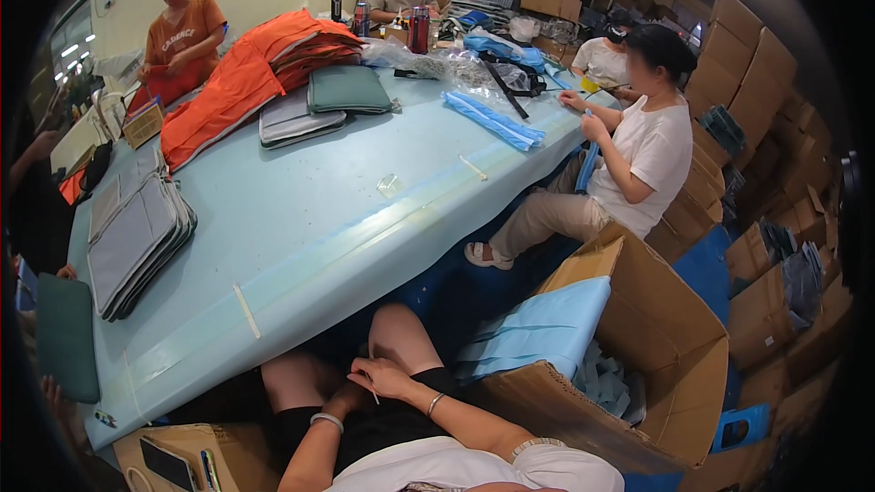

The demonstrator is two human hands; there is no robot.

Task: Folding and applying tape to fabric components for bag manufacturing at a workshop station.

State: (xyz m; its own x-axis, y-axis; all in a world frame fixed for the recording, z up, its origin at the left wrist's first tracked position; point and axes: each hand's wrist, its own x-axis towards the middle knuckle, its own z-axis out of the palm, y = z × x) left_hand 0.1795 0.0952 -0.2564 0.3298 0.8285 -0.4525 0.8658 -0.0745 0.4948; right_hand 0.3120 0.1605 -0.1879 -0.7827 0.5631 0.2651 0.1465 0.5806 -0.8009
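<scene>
Both my hands rest together over my lap, just below the near edge of the table. My right hand (383, 377) lies over the left one with its fingers curled in, and a thin pale strip (375, 395) shows at its fingertips. What exactly the strip is, I cannot make out. My left hand (348, 399) is partly tucked under the right, and its fingers are hidden. Close to my right arm stands an open cardboard box (670, 337), with a light blue folded sheet (547, 323) draped over its side and blue pieces (606, 383) inside.
The table (310, 210) has a pale blue cover. On it lie grey zippered cases (146, 228), a dark green case (349, 89), orange fabric (246, 77) and blue strips (492, 120). Several people sit or stand around it. A phone (169, 463) lies on a box at lower left.
</scene>
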